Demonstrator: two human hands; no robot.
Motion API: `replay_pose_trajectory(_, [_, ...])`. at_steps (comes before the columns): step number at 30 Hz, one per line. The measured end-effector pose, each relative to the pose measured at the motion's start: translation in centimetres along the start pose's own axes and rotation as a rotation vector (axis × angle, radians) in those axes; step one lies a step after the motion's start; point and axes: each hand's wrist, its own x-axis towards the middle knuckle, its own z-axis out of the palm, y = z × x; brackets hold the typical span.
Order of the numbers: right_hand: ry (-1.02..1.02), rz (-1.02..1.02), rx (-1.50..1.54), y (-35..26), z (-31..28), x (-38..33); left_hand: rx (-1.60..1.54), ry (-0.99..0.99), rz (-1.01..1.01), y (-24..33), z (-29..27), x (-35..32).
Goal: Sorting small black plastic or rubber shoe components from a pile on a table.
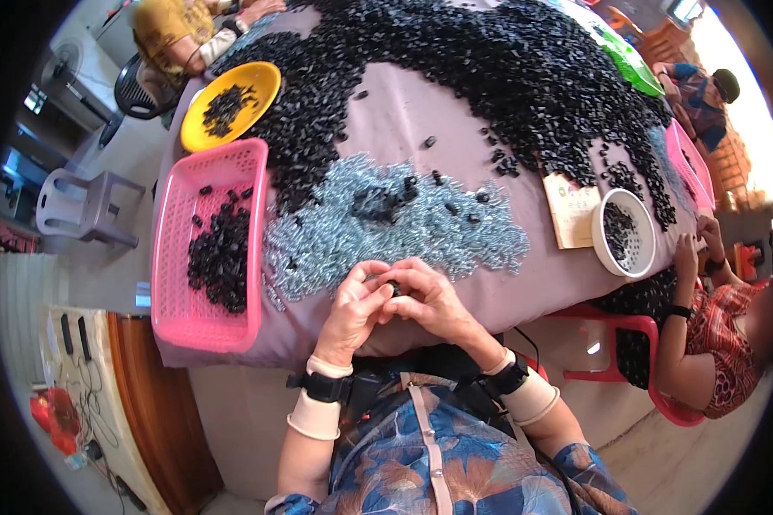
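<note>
My left hand (358, 307) and my right hand (431, 302) meet at the near side of the table. Their fingertips are pinched together around a small black piece (393, 287), mostly covered by the fingers. Just beyond them spreads a heap of small shiny blue-grey pieces (481, 236), too fine to name. A small cluster of black pieces (382, 202) lies on that heap, with a few single ones around it. To the left, a pink perforated basket (165, 266) contains many loose black pieces (222, 262).
A huge pile of black pieces (489, 60) covers the far table. A yellow plate (262, 81) stands far left; a white bowl (599, 243) and a booklet (567, 219) lie right. People sit at the right (721, 360), far left (180, 30) and far right (704, 94).
</note>
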Motion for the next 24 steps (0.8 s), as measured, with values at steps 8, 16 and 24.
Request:
replay_pose_trajectory(8, [0.023, -0.095, -0.031, -0.1, 0.05, -0.26, -0.022, -0.036, -0.031, 0.28, 0.13, -0.06])
replay_pose_trajectory(16, [0.045, -0.189, -0.088, 0.59, 0.07, -0.13, -0.008, -0.064, -0.039, 0.31, 0.0, 0.03])
replay_pose_trajectory(24, [0.056, -0.146, -0.054, 0.34, 0.38, -0.1, 0.01, -0.02, -0.027, 0.19, 0.33, 0.05])
